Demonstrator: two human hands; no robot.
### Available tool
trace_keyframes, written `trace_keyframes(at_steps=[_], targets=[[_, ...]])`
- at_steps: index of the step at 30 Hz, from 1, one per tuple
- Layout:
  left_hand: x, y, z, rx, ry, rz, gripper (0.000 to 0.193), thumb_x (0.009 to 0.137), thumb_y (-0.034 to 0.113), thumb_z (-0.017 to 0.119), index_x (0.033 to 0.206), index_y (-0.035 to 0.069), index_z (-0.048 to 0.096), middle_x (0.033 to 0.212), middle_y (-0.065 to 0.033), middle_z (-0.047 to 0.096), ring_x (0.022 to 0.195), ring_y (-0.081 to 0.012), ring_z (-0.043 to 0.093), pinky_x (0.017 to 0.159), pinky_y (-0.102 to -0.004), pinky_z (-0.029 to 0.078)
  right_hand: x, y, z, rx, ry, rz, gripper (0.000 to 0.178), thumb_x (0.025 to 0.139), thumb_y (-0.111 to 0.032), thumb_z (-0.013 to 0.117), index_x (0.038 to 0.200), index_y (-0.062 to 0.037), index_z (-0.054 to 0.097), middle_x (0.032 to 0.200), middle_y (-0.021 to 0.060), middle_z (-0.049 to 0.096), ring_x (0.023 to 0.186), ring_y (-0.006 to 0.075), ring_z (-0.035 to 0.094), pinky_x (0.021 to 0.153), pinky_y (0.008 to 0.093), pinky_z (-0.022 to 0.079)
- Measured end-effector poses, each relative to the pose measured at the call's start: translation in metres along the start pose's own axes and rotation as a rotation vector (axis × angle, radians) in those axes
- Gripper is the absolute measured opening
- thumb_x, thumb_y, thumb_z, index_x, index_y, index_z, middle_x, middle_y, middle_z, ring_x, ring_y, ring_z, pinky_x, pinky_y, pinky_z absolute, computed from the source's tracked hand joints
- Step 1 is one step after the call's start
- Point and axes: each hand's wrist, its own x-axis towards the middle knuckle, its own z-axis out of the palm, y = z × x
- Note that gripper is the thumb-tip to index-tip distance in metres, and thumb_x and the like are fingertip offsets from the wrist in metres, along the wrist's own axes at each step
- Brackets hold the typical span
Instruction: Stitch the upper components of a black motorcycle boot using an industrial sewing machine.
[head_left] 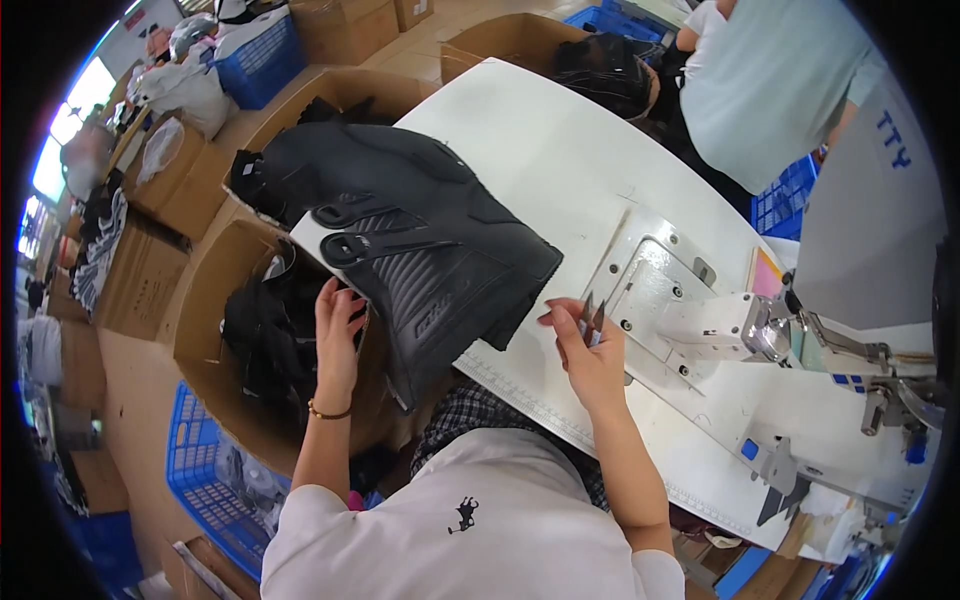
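Standing beside the table's (pixel 520 120) near edge, one person in a white shirt (pixel 440 520), two bare hands at work.

Item: black piece (pixel 430 220), with straps, a ring-shaped fitting and a ridged panel. Lies aslant over the left part of the table, its lower tip jutting past the near edge.

Item: left hand (pixel 338 325), fingers bent and loosely spread, holding nothing that I can make out. Just beside the black piece's left edge; I cannot tell whether they touch. Bracelet (pixel 328 411) on that wrist.

Item: right hand (pixel 592 345), closed round small metal snips (pixel 598 320), blades pointing up and away from the person. Near the piece's right-hand corner, over the white tabletop.

Item: sewing machine (pixel 715 330), to the right of the right hand, with a metal plate (pixel 640 260) set in the table.

Item: ruler strip (pixel 530 412), along the table's near edge.

Item: open carton (pixel 200 320), left of the left hand, black goods (pixel 265 330) inside.

Item: blue basket (pixel 190 455), beside that carton, nearer the person.

Item: co-worker (pixel 775 85) in a pale top, beyond the table's far right side.
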Motion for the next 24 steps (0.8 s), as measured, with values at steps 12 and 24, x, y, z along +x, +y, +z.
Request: trace_keyframes(at_steps=[12,24], targets=[[-0.046,-0.067,0.011,-0.615,-0.201,-0.468,0.029,0.087,0.011,0.045,0.114,0.001,0.040,0.100,-0.0069,0.052,0.092,-0.0135,0.051,0.081,-0.0259,0.043,0.005,0.011,-0.008,-0.125,0.124,0.123,0.013,0.078,-0.017,0.062,0.079,-0.0038,0.060,0.066,-0.0010,0.057,0.049,0.0015,0.040,0.044,0.0166,0.030],[-0.084,-0.077,0.015,0.434,-0.601,0.344,0.043,0.080,0.012,0.054,0.121,0.004,0.041,0.122,-0.0123,0.043,0.115,-0.0252,0.038,0.097,-0.0355,0.029,0.009,0.019,-0.023,-0.085,0.171,0.130,0.012,0.077,-0.013,0.064,0.080,-0.0040,0.056,0.068,0.0035,0.056,0.042,0.0017,0.036,0.033,0.0150,0.019]])
